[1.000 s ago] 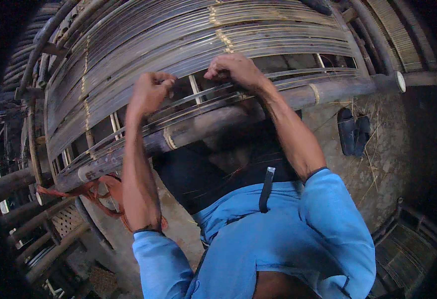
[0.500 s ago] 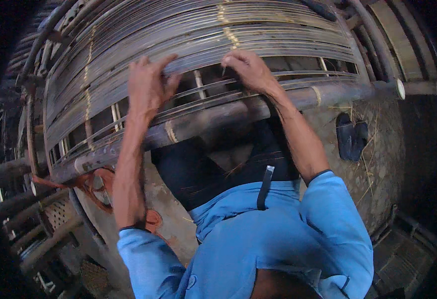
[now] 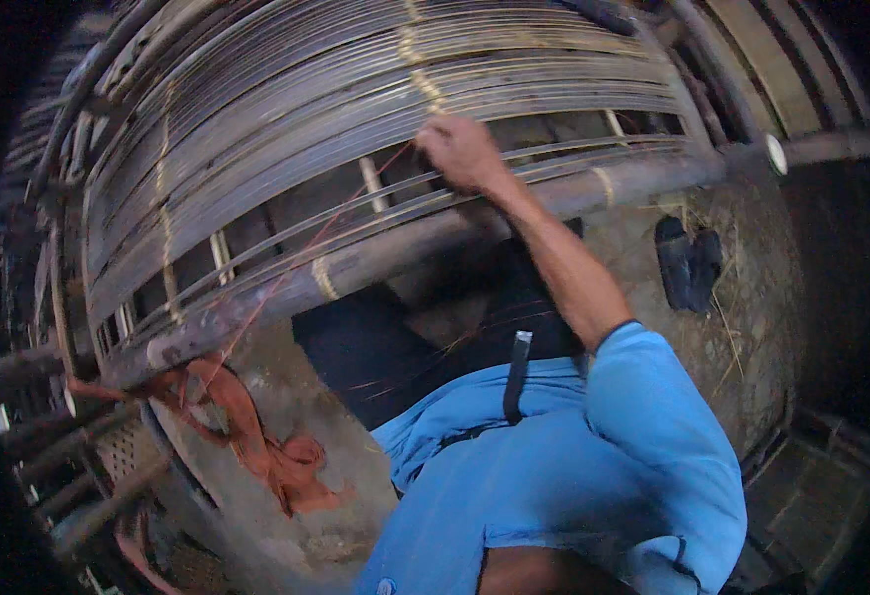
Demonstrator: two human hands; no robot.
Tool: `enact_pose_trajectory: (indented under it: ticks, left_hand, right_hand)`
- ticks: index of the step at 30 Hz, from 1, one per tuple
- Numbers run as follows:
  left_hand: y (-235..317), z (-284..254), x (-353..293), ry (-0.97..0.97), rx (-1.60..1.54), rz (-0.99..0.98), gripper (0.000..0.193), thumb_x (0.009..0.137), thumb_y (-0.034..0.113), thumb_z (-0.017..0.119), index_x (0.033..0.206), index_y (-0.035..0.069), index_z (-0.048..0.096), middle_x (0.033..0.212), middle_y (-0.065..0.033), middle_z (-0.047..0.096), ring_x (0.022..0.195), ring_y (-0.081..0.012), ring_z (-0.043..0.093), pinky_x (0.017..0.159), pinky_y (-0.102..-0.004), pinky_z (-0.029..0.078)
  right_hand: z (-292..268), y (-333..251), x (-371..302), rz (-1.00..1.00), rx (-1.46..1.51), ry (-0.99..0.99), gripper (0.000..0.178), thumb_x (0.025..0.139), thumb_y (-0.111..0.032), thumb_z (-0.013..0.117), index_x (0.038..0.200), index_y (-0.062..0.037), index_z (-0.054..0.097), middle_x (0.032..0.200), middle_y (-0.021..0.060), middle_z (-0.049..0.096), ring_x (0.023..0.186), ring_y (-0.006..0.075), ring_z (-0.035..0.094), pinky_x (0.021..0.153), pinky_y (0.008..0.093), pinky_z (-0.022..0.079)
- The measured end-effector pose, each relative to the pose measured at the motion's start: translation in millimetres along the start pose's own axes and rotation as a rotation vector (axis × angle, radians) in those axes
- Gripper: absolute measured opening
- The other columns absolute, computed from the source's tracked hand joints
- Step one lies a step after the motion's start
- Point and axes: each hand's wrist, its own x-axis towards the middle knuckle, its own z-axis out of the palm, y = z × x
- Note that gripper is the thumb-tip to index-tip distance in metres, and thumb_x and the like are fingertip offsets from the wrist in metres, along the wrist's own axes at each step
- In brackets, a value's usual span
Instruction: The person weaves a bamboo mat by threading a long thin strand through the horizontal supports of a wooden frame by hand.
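My right hand (image 3: 463,152) is closed in a pinch over the slatted frame, near a yellow binding. A thin red thread (image 3: 326,230) runs from its fingertips down to the left, across the front pole, toward an orange-red bundle of cloth or yarn (image 3: 248,424) that hangs from the frame's corner and lies on the ground. Long thin pale strips (image 3: 286,139) stretch side to side over the frame, crossed by knotted yellow bindings (image 3: 417,64). The round front pole (image 3: 385,248) lies just in front of my lap. My left hand is out of view.
A pair of dark sandals (image 3: 688,263) rests on the earthen floor to the right, among loose straws. Poles and a perforated panel (image 3: 118,451) crowd the left side. More wooden slats (image 3: 802,59) stand at the far right.
My left hand has left the frame and gone out of view. The red thread now shows, stretched from my right hand to the orange-red bundle. The view has shifted slightly.
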Motion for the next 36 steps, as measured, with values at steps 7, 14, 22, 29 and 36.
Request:
enact_pose_trajectory:
  ticks: [7,14,22,29,36]
  left_hand:
    - [108,63,14,0.183,0.265,0.064,0.042,0.092,0.021,0.075,0.124,-0.003,0.064,0.103,-0.0139,0.07,0.092,-0.0201,0.065,0.085,-0.033,0.053]
    - [447,130,-53,0.174,-0.333,0.844,0.035,0.092,0.015,0.074,0.12,-0.004,0.067,0.107,-0.0162,0.071,0.099,-0.0208,0.067,0.089,-0.0328,0.053]
    - [812,284,-352,-0.363,-0.537,1.419,0.033,0.094,0.034,0.067,0.104,0.005,0.075,0.094,-0.0235,0.072,0.09,-0.041,0.07,0.081,-0.0462,0.055]
    - [835,327,-397,-0.613,-0.407,1.244,0.055,0.101,0.052,0.045,0.107,0.007,0.076,0.095,-0.0267,0.071,0.097,-0.0471,0.067,0.087,-0.0526,0.051]
    - [840,333,-403,-0.681,-0.251,1.231,0.055,0.103,0.051,0.044,0.107,0.006,0.075,0.094,-0.0258,0.071,0.098,-0.0485,0.065,0.09,-0.0541,0.049]
  right_hand:
    - [-55,-21,-47,-0.323,-0.088,0.33,0.029,0.086,-0.028,0.072,0.107,-0.0083,0.071,0.106,0.0137,0.069,0.104,0.0318,0.064,0.089,0.0429,0.05]
    - [-192,56,-125,0.087,-0.56,0.771,0.052,0.076,-0.025,0.082,0.12,-0.0036,0.065,0.113,0.0149,0.06,0.107,0.034,0.054,0.093,0.047,0.045]
    - [-205,100,-158,0.26,-0.477,0.631,0.035,0.084,-0.027,0.077,0.109,-0.0033,0.072,0.119,0.0154,0.056,0.113,0.0331,0.05,0.096,0.0444,0.042]
    - [-224,77,-213,0.573,0.494,0.483,0.02,0.1,-0.019,0.064,0.096,-0.0003,0.068,0.072,0.0026,0.061,0.058,0.0089,0.052,0.054,0.0249,0.039]
    - [-295,51,-262,0.582,0.521,0.159,0.024,0.101,-0.023,0.062,0.095,-0.0018,0.072,0.066,0.0028,0.064,0.056,0.0077,0.056,0.052,0.0235,0.041]
